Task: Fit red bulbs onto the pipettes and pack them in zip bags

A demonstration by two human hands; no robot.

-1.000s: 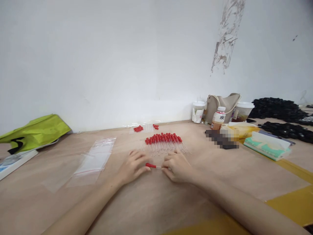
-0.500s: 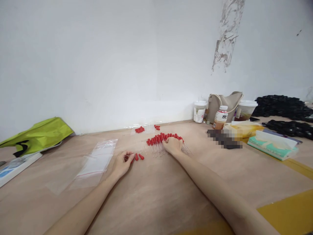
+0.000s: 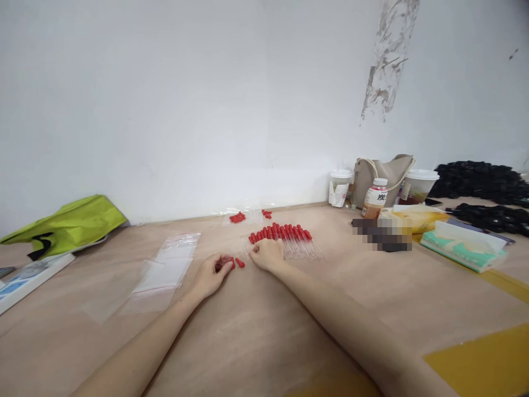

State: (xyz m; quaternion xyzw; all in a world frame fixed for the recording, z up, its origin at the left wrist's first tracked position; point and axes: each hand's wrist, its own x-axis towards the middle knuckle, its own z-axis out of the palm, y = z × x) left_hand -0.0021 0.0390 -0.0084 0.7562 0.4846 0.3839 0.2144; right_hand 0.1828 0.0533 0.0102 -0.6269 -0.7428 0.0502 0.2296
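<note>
My left hand (image 3: 211, 274) is closed in a pinch at a red rubber bulb (image 3: 232, 263), which its fingers partly cover. Just right of it a loose red bulb (image 3: 239, 263) lies on the table. My right hand (image 3: 268, 255) rests low over the left end of the row of droppers (image 3: 285, 231), its fingers pressed together by some thin clear tubes (image 3: 243, 251). Whatever those fingers may hold is hidden or too small to name. The droppers have red bulbs and slim clear stems, laid side by side, with several stems behind my right hand.
Clear bags (image 3: 248, 218) with more red bulbs (image 3: 237, 217) lie by the wall. Zip bags (image 3: 165, 270) are at left, near a lime-green bag (image 3: 70, 223). A cup (image 3: 340, 190), a bottle (image 3: 375, 199), a handbag (image 3: 384, 173) and a tissue pack (image 3: 463, 248) stand right.
My right hand has moved left from the right part of the dropper row to its left end. My left hand has shifted slightly right, onto the nearer loose bulb.
</note>
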